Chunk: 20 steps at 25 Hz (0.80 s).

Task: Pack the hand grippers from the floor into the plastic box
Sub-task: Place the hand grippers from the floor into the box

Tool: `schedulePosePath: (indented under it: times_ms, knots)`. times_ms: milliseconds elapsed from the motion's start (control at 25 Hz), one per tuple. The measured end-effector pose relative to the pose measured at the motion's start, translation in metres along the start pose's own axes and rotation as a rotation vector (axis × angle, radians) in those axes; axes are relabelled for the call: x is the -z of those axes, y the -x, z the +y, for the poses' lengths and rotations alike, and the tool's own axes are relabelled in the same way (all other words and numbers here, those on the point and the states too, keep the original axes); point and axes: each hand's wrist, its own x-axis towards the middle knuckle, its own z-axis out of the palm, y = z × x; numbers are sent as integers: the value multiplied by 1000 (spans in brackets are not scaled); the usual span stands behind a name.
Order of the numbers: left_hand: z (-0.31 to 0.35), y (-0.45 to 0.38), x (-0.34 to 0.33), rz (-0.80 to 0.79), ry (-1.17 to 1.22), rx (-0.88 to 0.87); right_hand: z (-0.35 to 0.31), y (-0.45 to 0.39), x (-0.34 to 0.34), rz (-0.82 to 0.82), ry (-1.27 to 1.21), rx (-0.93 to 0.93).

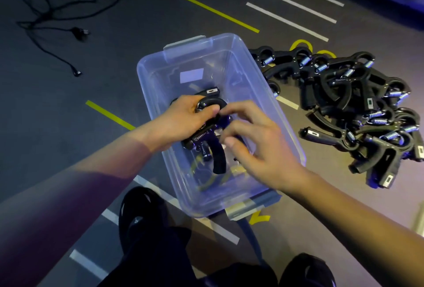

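Many hand grippers (pixel 358 112) piled R of box (pixel 263 84) — cable (pixel 57 18) far L

Probably a gym or indoor training room: the dark matte floor (pixel 68 107) carries taped yellow lines (pixel 219 13) and white stripes (pixel 286 21), a black cable (pixel 57 20) lies loose, and hand grippers (pixel 358 103) sit heaped.
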Motion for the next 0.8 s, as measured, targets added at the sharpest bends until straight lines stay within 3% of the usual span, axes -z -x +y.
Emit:
schedulePosePath:
  times_ms: [40, 120, 240, 360, 440, 640, 800]
  knots:
    - [-1, 0, 4, -12, -7, -19, 3, -1, 1, 3, -128, -142]
    - [-2, 3, 8, -42, 57, -16, 11, -3, 3, -182, -310, -338]
    - [-2, 7, 9, -66, 102, -56, 21, -3, 8, -348, -442, -385]
    - [-4, 9, 8, 1, -68, -175, 16, -6, 19, -417, -508, -396]
    - [-7, 11, 10, 38, -239, -243, 15, -7, 26, -447, -476, -414]
    - [-22, 18, 16, 83, -774, -215, 22, -4, 24, -567, -304, -521]
    - [-33, 20, 15, 202, -834, -257, 17, -1, 2, -895, 83, -500]
